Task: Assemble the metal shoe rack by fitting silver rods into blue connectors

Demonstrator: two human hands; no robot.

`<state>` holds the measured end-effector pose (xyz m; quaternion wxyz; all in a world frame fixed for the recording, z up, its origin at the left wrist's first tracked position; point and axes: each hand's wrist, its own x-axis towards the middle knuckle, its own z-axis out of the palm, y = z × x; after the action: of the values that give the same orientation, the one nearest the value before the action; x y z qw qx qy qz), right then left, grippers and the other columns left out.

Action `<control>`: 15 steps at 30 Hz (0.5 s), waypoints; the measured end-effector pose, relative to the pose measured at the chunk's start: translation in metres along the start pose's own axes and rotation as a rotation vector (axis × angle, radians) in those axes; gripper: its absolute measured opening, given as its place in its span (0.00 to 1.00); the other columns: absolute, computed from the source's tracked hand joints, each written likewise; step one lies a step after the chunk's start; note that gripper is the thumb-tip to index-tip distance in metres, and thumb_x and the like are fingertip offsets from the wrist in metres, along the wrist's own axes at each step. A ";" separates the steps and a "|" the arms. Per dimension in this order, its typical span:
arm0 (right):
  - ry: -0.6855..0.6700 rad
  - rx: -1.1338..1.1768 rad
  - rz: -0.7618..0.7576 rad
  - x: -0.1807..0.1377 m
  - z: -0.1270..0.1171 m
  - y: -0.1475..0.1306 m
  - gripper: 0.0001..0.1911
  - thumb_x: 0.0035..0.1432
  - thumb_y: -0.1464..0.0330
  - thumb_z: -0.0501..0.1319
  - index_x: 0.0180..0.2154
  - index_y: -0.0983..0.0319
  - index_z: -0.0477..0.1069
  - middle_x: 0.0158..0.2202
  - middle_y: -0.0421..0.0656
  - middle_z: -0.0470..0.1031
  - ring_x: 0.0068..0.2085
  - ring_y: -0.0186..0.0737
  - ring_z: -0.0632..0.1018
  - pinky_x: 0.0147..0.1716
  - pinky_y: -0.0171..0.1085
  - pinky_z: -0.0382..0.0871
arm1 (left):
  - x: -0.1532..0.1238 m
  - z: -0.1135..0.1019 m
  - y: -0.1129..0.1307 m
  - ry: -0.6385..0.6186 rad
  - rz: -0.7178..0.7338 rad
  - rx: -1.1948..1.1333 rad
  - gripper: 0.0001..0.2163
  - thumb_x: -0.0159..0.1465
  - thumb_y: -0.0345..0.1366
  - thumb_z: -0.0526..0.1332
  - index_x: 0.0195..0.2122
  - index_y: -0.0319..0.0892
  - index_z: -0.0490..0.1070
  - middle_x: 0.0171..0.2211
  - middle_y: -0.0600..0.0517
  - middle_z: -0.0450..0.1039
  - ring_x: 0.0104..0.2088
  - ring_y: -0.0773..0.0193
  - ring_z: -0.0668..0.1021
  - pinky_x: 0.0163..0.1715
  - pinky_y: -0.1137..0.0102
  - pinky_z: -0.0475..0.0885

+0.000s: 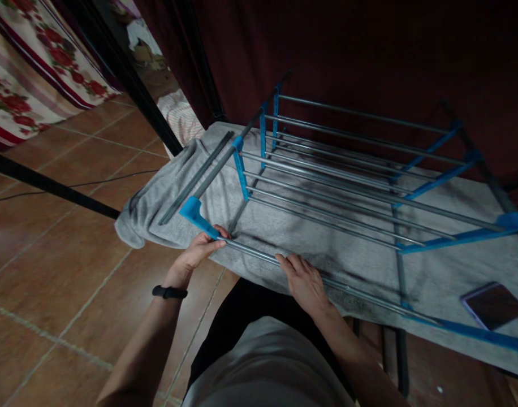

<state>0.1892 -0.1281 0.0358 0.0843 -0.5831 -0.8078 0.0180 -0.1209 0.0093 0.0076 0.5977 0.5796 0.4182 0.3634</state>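
A rack of grey metal tubes and blue plastic brackets (437,243) lies across a grey blanket (165,169). My left hand (203,243) pinches the near metal tube (254,251) where its left end meets a blue corner bracket (195,213). Farther right along that tube, my right hand (301,277) has its fingers closed over it, thumb side hidden. The tube's far right end runs to another blue bracket (483,333). Other tubes of the rack stretch behind my hands, joined to blue side pieces.
Two loose dark tubes (195,181) rest on the blanket left of the rack. A phone (494,305) lies at the right. Black frame poles (132,79) cross the left side. A dark red curtain (348,51) hangs behind, and a cable (93,181) runs over the tiled floor (42,277).
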 end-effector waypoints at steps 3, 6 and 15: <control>-0.015 -0.004 0.004 0.000 -0.001 -0.001 0.26 0.64 0.77 0.54 0.62 0.56 0.63 0.45 0.43 0.75 0.44 0.40 0.75 0.45 0.40 0.69 | -0.001 0.001 0.005 -0.020 0.015 0.072 0.15 0.57 0.44 0.71 0.40 0.42 0.74 0.36 0.51 0.73 0.41 0.59 0.75 0.46 0.66 0.68; -0.029 -0.005 0.006 0.001 -0.002 -0.001 0.25 0.65 0.76 0.52 0.62 0.56 0.63 0.46 0.43 0.75 0.45 0.40 0.75 0.45 0.39 0.69 | -0.003 0.002 0.006 -0.005 0.041 0.095 0.15 0.58 0.45 0.69 0.42 0.43 0.74 0.39 0.50 0.74 0.45 0.56 0.75 0.49 0.64 0.68; -0.105 -0.021 0.037 0.004 -0.005 -0.003 0.25 0.66 0.74 0.51 0.63 0.55 0.61 0.46 0.45 0.75 0.45 0.40 0.76 0.42 0.39 0.69 | -0.007 0.012 -0.006 0.092 0.019 -0.015 0.20 0.58 0.43 0.69 0.49 0.42 0.71 0.51 0.46 0.73 0.52 0.53 0.73 0.54 0.62 0.65</control>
<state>0.1864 -0.1260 0.0418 0.0350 -0.5969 -0.8005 0.0415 -0.1132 -0.0018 0.0020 0.5786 0.5619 0.4368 0.3984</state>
